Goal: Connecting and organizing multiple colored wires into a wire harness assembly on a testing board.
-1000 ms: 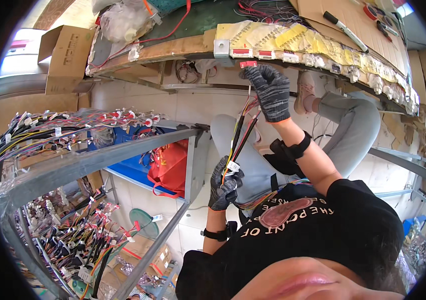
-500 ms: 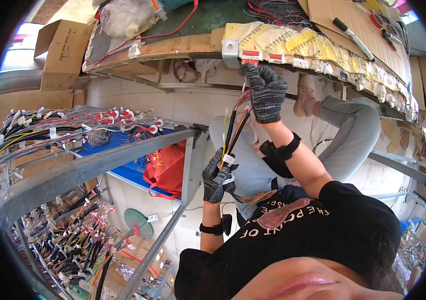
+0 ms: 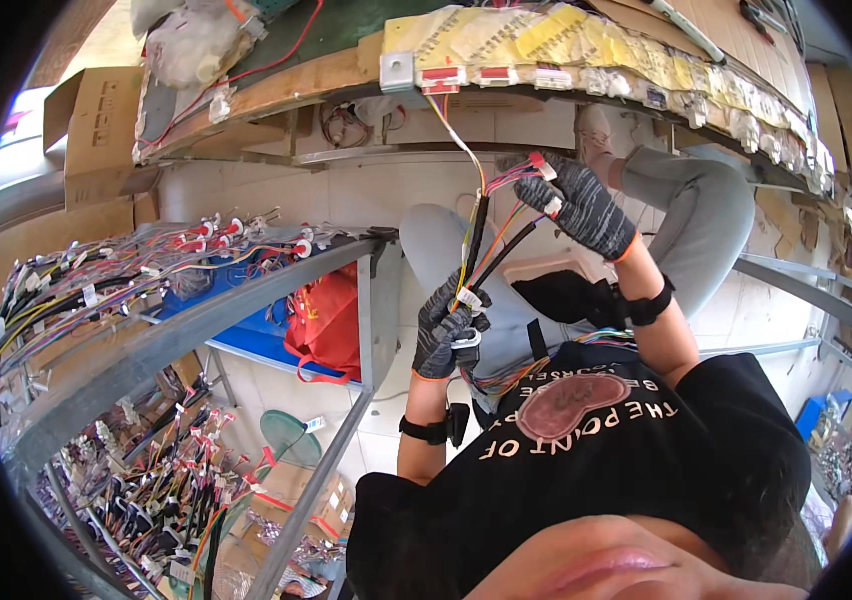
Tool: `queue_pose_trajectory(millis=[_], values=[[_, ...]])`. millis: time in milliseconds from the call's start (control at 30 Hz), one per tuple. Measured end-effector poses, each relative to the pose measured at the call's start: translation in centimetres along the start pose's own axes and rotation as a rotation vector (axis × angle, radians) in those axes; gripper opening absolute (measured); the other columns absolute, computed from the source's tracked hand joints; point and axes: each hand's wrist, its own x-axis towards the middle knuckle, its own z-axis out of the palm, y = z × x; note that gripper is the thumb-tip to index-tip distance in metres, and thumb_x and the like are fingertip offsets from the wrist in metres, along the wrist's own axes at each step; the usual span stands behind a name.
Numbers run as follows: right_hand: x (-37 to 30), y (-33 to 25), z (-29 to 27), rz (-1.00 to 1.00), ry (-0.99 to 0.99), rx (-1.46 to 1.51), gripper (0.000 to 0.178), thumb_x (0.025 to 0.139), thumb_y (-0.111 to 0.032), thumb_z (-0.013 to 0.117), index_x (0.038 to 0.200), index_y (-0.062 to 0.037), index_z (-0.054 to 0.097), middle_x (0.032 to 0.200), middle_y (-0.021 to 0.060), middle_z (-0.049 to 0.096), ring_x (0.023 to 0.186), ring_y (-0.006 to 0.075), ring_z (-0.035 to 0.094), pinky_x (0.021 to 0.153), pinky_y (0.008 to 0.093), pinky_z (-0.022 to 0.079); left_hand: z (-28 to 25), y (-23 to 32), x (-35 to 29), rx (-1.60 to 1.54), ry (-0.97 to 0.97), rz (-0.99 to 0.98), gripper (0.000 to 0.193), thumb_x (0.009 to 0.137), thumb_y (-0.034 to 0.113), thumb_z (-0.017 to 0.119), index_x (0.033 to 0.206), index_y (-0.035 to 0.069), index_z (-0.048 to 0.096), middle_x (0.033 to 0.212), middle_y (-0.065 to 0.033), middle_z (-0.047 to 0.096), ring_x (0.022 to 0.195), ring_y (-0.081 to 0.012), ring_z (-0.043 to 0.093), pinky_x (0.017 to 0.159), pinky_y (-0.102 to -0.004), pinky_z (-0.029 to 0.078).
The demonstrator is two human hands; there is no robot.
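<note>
My left hand [image 3: 443, 330], in a grey knit glove, is closed round a wire harness [image 3: 479, 235] with black sleeving and a white tag. From its top, a few thin wires run up to a red-and-white socket [image 3: 443, 78] at the bench edge, beside a metal bracket [image 3: 398, 72]. Also gloved, my right hand [image 3: 586, 212] pinches another branch of the harness, pink and purple wires ending in a red-and-white connector [image 3: 543, 166]. A small white connector [image 3: 553, 206] shows against its fingers. The fingertips are partly hidden.
More sockets line the yellow-taped bench edge [image 3: 586, 55] to the right. At left, a metal rack [image 3: 196, 315] bears bundled harnesses [image 3: 146, 255] over a blue surface with a red bag [image 3: 326, 325]. Below it lie many loose harnesses [image 3: 146, 500]. A cardboard box [image 3: 104, 130] stands at far left.
My right hand has moved from the bench-edge socket down and right to another harness branch. Thin wires now lead into that socket unheld. The left hand keeps the harness, slightly shifted.
</note>
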Motion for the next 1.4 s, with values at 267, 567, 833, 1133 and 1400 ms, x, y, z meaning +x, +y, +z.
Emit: queue_pose_trajectory(millis=[267, 567, 833, 1133, 1400], values=[[1.1, -0.9, 1.7, -0.080, 0.461, -0.029, 0.028, 0.087, -0.009, 0.047, 0.111, 0.0051, 0.051, 0.103, 0.0182, 0.056, 0.091, 0.0293, 0.055, 0.082, 0.0352, 0.043, 2.1, -0.4, 1.7, -0.026, 0.023, -0.094, 0.051, 0.083, 0.005, 0.053, 0.131, 0.012, 0.040, 0.091, -0.0157, 0.059, 0.061, -0.0162, 0.056, 0.041, -0.0202, 0.041], [2.2, 1.7, 2.2, -0.039, 0.360, 0.328, 0.029, 0.081, -0.002, 0.054, 0.110, 0.0024, 0.053, 0.100, 0.0165, 0.058, 0.088, 0.0284, 0.058, 0.077, 0.0360, 0.046, 1.4, -1.1, 2.7, -0.149, -0.069, -0.101, 0.053, 0.081, 0.012, 0.060, 0.130, 0.011, 0.043, 0.093, -0.0146, 0.060, 0.060, -0.0141, 0.058, 0.041, -0.0188, 0.043], [4.8, -3.0, 1.4, 0.342, 0.635, 0.910, 0.014, 0.085, -0.010, 0.059, 0.093, 0.0011, 0.063, 0.073, 0.0028, 0.061, 0.062, 0.0070, 0.054, 0.054, 0.0218, 0.044, 1.9, 0.0, 2.9, -0.076, 0.034, 0.080, 0.048, 0.081, 0.005, 0.059, 0.126, 0.010, 0.045, 0.095, -0.0168, 0.060, 0.064, -0.0194, 0.058, 0.042, -0.0193, 0.042], [6.2, -2.9, 2.5, 0.229, 0.627, 0.601, 0.016, 0.087, -0.007, 0.054, 0.096, 0.0040, 0.062, 0.074, 0.0041, 0.061, 0.060, 0.0073, 0.054, 0.052, 0.0225, 0.044, 1.9, 0.8, 3.0, -0.135, 0.003, 0.027, 0.047, 0.083, 0.010, 0.057, 0.128, 0.007, 0.042, 0.098, -0.0175, 0.060, 0.064, -0.0177, 0.059, 0.040, -0.0170, 0.041], [7.2, -2.7, 3.7, 0.313, 0.764, 0.526, 0.011, 0.085, -0.006, 0.057, 0.087, 0.0027, 0.064, 0.066, 0.0045, 0.060, 0.059, 0.0069, 0.052, 0.054, 0.0244, 0.043, 2.4, 0.7, 3.6, -0.188, 0.037, 0.090, 0.040, 0.084, 0.005, 0.054, 0.123, 0.005, 0.048, 0.094, -0.0134, 0.062, 0.062, -0.0121, 0.058, 0.038, -0.0165, 0.039]])
